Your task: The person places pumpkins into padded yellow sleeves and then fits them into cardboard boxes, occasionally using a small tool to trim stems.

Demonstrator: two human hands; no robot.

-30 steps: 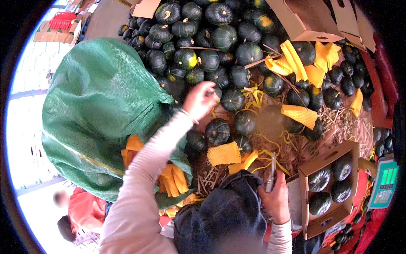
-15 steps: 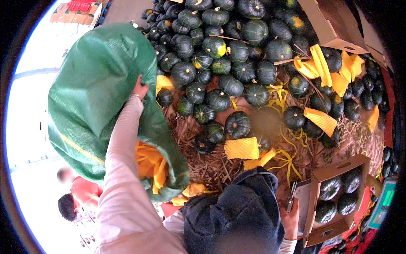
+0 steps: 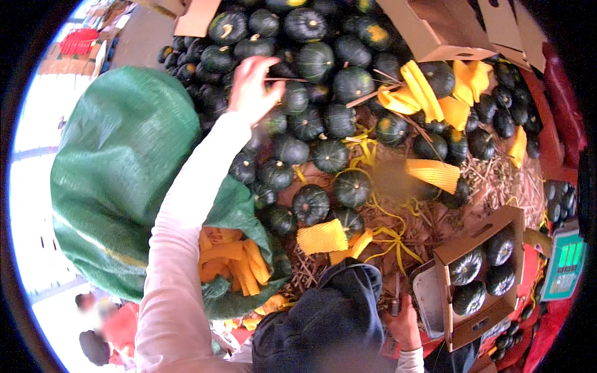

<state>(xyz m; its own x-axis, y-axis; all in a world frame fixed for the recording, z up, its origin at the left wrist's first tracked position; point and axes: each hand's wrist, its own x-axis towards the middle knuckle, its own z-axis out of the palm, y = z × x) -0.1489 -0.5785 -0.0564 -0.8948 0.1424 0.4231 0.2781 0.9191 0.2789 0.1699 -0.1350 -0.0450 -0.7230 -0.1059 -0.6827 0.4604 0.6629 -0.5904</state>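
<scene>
My left hand [image 3: 255, 90], in a white sleeve, is stretched out over the heap of dark green squashes [image 3: 314, 62]. Its fingers are spread and hold nothing; whether they touch a squash I cannot tell. Beside that arm bulges a large green woven sack [image 3: 124, 161], its mouth showing orange-yellow foam net sleeves [image 3: 233, 261]. At the lower right, my right hand [image 3: 405, 326] is closed around a slim metal tool [image 3: 395, 304], whose exact kind is unclear. To its right, an open cardboard box [image 3: 444, 267] holds several squashes, beside a pale metal tray edge [image 3: 428, 298].
Dark blue cloth [image 3: 323, 311] fills the lower middle. Loose yellow foam sleeves [image 3: 323, 237], yellow straps [image 3: 395, 239] and straw [image 3: 497, 180] lie among the squashes. Empty cardboard boxes [image 3: 429, 31] stand at the top. A scale with a green display [image 3: 564, 264] is far right. People [image 3: 118, 329] are lower left.
My left hand has left the green sack and moved right and farther out, over the squashes. The sack has sagged lower. My right hand still grips the metal tool. The view has shifted.
</scene>
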